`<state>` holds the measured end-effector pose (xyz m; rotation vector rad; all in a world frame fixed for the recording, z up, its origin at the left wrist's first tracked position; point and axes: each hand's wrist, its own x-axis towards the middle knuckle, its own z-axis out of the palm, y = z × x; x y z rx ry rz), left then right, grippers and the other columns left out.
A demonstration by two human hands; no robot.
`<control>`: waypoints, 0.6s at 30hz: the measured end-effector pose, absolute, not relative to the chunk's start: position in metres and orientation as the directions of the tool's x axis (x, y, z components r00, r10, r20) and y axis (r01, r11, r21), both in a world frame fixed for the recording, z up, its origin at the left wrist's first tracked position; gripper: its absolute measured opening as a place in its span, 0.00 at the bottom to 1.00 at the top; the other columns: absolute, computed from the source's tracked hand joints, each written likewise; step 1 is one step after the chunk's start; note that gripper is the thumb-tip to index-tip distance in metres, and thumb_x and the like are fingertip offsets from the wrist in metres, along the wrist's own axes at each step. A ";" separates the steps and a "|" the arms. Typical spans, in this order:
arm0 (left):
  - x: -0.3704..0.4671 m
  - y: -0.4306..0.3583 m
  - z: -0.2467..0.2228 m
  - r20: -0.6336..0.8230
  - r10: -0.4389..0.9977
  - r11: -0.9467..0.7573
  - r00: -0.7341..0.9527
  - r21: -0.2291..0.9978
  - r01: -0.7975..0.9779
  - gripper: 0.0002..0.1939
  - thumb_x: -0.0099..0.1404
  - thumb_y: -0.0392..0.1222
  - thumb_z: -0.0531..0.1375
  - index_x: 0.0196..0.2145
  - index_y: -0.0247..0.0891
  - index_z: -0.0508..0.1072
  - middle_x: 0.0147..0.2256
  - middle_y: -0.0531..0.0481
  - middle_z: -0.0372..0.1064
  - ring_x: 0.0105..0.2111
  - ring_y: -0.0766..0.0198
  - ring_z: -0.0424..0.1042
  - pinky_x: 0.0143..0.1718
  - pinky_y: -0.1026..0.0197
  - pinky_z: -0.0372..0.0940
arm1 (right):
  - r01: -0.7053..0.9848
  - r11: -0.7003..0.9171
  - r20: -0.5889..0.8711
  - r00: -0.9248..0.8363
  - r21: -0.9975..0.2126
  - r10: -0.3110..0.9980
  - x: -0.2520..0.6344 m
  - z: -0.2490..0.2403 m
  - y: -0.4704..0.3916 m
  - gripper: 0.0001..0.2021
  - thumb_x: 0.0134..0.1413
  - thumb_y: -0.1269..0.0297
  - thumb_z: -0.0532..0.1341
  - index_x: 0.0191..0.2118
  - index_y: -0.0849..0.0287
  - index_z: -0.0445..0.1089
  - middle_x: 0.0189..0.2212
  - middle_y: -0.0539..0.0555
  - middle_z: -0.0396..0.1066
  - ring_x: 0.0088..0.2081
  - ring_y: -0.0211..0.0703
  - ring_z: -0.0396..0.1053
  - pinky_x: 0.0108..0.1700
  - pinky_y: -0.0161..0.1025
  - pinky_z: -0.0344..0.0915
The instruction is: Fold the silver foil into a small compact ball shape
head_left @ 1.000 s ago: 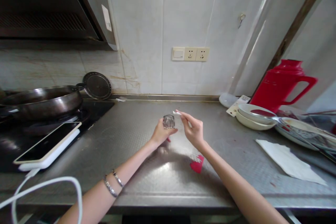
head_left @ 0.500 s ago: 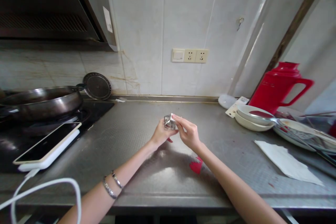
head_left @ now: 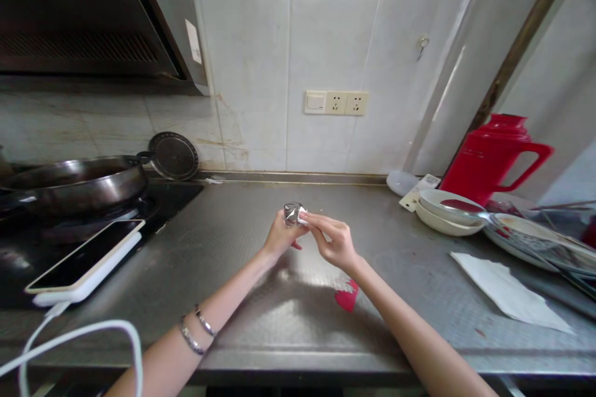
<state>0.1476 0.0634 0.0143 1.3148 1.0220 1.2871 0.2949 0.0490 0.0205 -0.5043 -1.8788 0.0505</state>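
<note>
My left hand [head_left: 278,237] is wrapped round a small shiny object [head_left: 292,213], silvery and partly see-through, like a small glass or jar; its kind is not clear. Against its right side, the fingertips of my right hand [head_left: 336,242] pinch a small white piece [head_left: 302,216] that looks like folded tissue or paper. Most of that piece is covered by the fingers. Below the hands, a torn red scrap [head_left: 345,299] lies on the metal counter [head_left: 288,335]. A smaller red bit [head_left: 297,245] shows just under my left hand.
On the left, a steel pan [head_left: 79,186] sits on the stove, with a phone [head_left: 88,254] on a white block and a looping white cable [head_left: 93,326]. To the right are a white napkin [head_left: 507,291], stacked bowls [head_left: 447,220], plates [head_left: 526,236] and a red thermos [head_left: 493,158].
Both hands have shifted slightly left with the shiny object, which is turned a little. The white piece has moved from its top edge to its right side. The view has tilted slightly.
</note>
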 end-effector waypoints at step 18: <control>0.144 0.054 0.031 0.012 0.926 -0.016 0.377 1.000 0.007 0.24 0.45 0.43 0.68 0.39 0.36 0.66 0.23 0.59 0.56 0.21 0.72 0.58 0.18 0.66 0.66 | 0.048 0.522 0.487 -0.295 -0.852 0.822 0.310 0.027 0.071 0.19 0.51 0.68 0.57 0.50 0.54 0.71 0.54 0.54 0.68 0.57 0.51 0.64 0.59 0.51 0.59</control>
